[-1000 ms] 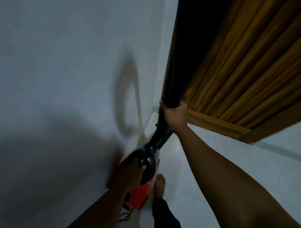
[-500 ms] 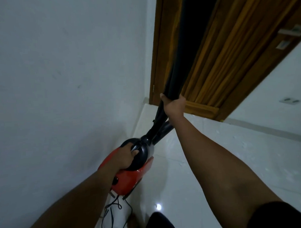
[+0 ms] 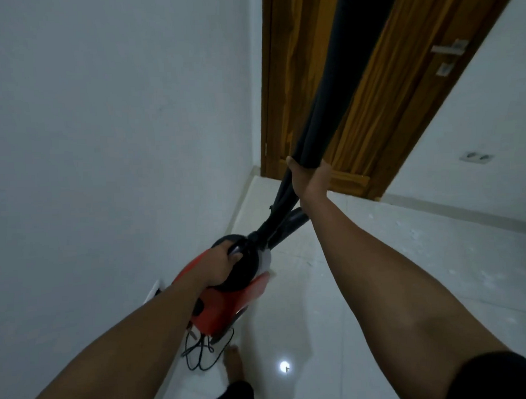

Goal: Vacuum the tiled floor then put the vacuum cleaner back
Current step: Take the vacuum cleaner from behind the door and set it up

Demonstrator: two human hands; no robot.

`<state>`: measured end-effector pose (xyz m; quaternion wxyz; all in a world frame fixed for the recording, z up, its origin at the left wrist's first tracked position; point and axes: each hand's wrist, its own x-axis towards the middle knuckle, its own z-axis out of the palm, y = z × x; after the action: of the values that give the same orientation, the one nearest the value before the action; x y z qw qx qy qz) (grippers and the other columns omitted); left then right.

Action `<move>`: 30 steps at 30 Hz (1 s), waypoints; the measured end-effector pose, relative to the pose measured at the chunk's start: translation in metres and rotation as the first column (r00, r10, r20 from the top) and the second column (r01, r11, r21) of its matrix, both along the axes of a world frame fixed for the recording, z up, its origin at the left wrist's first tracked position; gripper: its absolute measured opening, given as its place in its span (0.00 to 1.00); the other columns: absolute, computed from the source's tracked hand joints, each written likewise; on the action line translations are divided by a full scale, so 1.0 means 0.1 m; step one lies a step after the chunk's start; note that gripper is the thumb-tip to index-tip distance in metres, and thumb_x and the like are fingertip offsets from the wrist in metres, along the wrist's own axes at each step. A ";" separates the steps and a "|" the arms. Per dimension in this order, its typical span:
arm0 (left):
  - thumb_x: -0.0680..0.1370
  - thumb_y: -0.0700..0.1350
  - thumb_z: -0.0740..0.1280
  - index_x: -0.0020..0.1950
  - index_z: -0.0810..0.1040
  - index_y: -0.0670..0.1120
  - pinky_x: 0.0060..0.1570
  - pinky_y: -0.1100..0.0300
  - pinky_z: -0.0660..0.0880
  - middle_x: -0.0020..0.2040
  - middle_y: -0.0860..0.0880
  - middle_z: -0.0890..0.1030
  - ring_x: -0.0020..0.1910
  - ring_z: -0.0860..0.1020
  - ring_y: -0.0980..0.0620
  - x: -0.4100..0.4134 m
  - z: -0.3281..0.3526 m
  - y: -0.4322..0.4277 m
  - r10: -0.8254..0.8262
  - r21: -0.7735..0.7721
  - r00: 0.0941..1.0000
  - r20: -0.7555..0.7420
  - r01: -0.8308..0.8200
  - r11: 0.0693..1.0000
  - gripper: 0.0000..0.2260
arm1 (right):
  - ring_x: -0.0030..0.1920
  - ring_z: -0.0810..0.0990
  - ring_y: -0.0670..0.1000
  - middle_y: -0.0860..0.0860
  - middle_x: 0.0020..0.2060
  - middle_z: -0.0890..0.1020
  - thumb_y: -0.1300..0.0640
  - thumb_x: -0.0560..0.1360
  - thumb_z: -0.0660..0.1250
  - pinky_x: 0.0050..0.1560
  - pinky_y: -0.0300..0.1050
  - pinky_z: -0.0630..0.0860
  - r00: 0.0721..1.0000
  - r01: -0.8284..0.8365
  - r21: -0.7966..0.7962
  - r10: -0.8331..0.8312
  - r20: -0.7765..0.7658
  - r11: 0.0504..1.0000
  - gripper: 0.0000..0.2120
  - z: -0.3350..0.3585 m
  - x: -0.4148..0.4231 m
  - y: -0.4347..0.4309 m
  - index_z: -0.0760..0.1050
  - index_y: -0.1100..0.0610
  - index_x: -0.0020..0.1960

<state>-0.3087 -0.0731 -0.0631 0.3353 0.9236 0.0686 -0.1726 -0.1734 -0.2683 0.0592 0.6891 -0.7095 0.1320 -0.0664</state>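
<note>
Left hand [image 3: 221,268] grips vacuum [image 3: 226,302], right hand [image 3: 310,179] its tube [image 3: 341,86], seemingly near wall [image 3: 104,130]

black tube [image 3: 336,107] running off the top edge, cord [image 3: 201,350] plug out of sight

Glossy white tiled floor [image 3: 378,285]; bare foot [image 3: 233,364] on it.

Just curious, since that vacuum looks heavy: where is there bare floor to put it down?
The open white tiled floor right of the vacuum cleaner, running to the wooden door. It is crowded by the left wall: the dangling cord and a bare foot.
</note>
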 end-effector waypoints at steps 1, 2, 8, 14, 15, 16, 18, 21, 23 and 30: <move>0.84 0.52 0.62 0.77 0.67 0.48 0.62 0.56 0.70 0.69 0.41 0.77 0.66 0.76 0.40 -0.16 0.01 -0.03 0.005 -0.004 1.000 -0.007 -0.005 1.000 0.22 | 0.61 0.83 0.56 0.52 0.55 0.85 0.57 0.75 0.78 0.64 0.50 0.79 1.000 0.006 0.006 -0.006 -0.005 1.000 0.22 0.01 -0.18 -0.04 0.79 0.60 0.66; 0.84 0.52 0.62 0.76 0.68 0.48 0.63 0.56 0.70 0.69 0.41 0.77 0.66 0.76 0.40 -0.31 0.01 -0.05 0.016 -0.011 1.000 -0.016 -0.016 1.000 0.21 | 0.59 0.83 0.56 0.50 0.51 0.84 0.57 0.75 0.78 0.63 0.51 0.80 1.000 0.006 0.017 -0.006 -0.013 1.000 0.19 0.02 -0.33 -0.08 0.80 0.59 0.63; 0.83 0.52 0.63 0.74 0.71 0.49 0.62 0.58 0.70 0.68 0.42 0.77 0.65 0.76 0.42 -1.35 -0.08 -0.09 0.049 -0.049 0.997 -0.054 -0.052 0.997 0.20 | 0.47 0.84 0.52 0.48 0.44 0.83 0.56 0.72 0.78 0.55 0.53 0.83 0.999 0.013 -0.002 -0.013 -0.046 1.000 0.10 -0.09 -1.29 -0.15 0.79 0.52 0.50; 0.83 0.52 0.63 0.71 0.72 0.54 0.57 0.60 0.69 0.64 0.48 0.78 0.62 0.77 0.46 -2.48 -0.26 -0.09 0.026 -0.096 0.998 -0.064 -0.032 0.995 0.16 | 0.45 0.84 0.50 0.48 0.42 0.84 0.59 0.72 0.77 0.52 0.50 0.82 0.998 0.044 0.046 -0.041 -0.053 0.998 0.10 -0.35 -2.48 -0.16 0.77 0.48 0.43; 0.83 0.52 0.63 0.71 0.71 0.56 0.57 0.60 0.68 0.64 0.49 0.78 0.63 0.76 0.46 -2.72 -0.28 -0.07 0.017 -0.101 0.998 -0.060 -0.023 0.995 0.15 | 0.46 0.84 0.50 0.49 0.43 0.84 0.59 0.72 0.77 0.53 0.50 0.83 0.998 0.050 0.059 -0.047 -0.051 0.997 0.10 -0.38 -2.72 -0.16 0.78 0.48 0.44; 0.83 0.52 0.63 0.72 0.71 0.55 0.58 0.60 0.67 0.66 0.48 0.77 0.65 0.76 0.45 -2.95 -0.30 -0.04 0.010 -0.104 0.998 -0.060 -0.017 0.994 0.16 | 0.47 0.85 0.51 0.49 0.44 0.85 0.59 0.72 0.77 0.53 0.50 0.83 0.997 0.055 0.071 -0.052 -0.050 0.996 0.10 -0.40 -2.95 -0.15 0.78 0.48 0.44; 0.83 0.52 0.63 0.74 0.70 0.53 0.60 0.61 0.66 0.70 0.46 0.76 0.67 0.74 0.45 -3.40 -0.36 0.01 0.006 -0.102 0.998 -0.056 -0.012 0.995 0.19 | 0.46 0.85 0.50 0.49 0.43 0.85 0.60 0.72 0.78 0.51 0.48 0.84 0.997 0.058 0.083 -0.054 -0.053 0.995 0.09 -0.44 -3.41 -0.10 0.80 0.49 0.45; 0.83 0.51 0.63 0.75 0.69 0.52 0.61 0.60 0.66 0.71 0.46 0.75 0.68 0.74 0.45 -4.11 -0.38 0.08 -0.010 -0.109 0.998 -0.065 0.003 0.994 0.19 | 0.43 0.86 0.49 0.50 0.41 0.85 0.60 0.71 0.78 0.49 0.48 0.85 0.996 0.050 0.081 -0.044 -0.074 0.996 0.07 -0.52 -4.11 0.00 0.81 0.52 0.44; 0.84 0.50 0.62 0.75 0.69 0.53 0.63 0.60 0.67 0.71 0.46 0.75 0.67 0.74 0.46 -4.65 -0.34 0.14 -0.008 -0.113 0.996 -0.094 -0.002 0.994 0.19 | 0.44 0.86 0.50 0.51 0.41 0.86 0.59 0.71 0.78 0.49 0.50 0.85 0.994 0.024 0.084 -0.015 -0.107 0.996 0.06 -0.59 -4.58 0.09 0.82 0.53 0.45; 0.84 0.49 0.61 0.74 0.72 0.54 0.61 0.58 0.74 0.66 0.46 0.78 0.61 0.77 0.48 -5.96 -0.29 0.32 0.023 -0.085 0.967 -0.254 -0.046 0.995 0.17 | 0.45 0.85 0.50 0.48 0.42 0.85 0.56 0.71 0.78 0.40 0.40 0.78 0.962 -0.047 0.100 0.072 -0.265 0.994 0.08 -0.95 -5.77 0.34 0.80 0.52 0.47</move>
<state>-0.9045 -0.0414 -0.0926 0.3681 0.8767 0.1189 -0.2860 -0.7501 -0.2339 -0.0358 0.6987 -0.6829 0.2056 0.0569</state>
